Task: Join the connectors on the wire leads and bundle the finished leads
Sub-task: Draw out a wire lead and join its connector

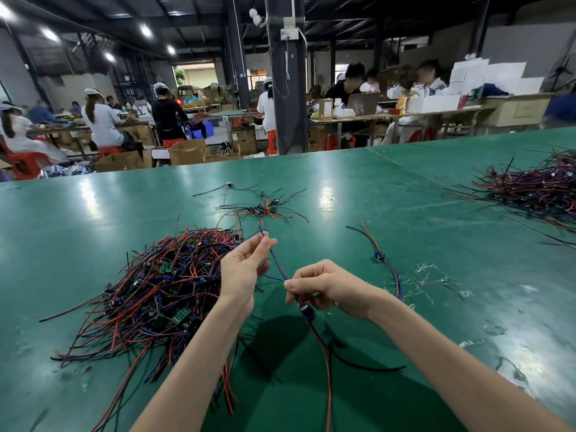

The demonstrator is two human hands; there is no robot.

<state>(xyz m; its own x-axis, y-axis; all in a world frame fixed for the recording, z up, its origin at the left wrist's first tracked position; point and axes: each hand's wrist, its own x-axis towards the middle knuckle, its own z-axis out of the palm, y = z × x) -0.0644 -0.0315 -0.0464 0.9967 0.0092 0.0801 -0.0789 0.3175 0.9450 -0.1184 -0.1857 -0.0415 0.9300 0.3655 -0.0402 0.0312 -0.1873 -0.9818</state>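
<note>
Blue end of lead (278,265) pinched in left hand (244,266), thumb against fingertips, raised over green table (405,188). Right hand (325,288) nearer, fingers curled round same lead just above its small black part (306,309). Hands apart, linked by straight blue stretch. Long axis diagonal: blue tip pointing away and left, red and black tails trailing toward viewer, black one bending off right. Just left of left hand, big pile (156,291) of red, black and blue leads with green boards among them. Right of right hand, single lead (378,255) flat on table, lengthwise near to far, pale scraps (430,274) beside it. Farther out, small cluster (261,208) of leads; well off to right, second pile (536,188). Beyond table edge, seated people (103,120) at benches, cartons (187,152) on floor.
</note>
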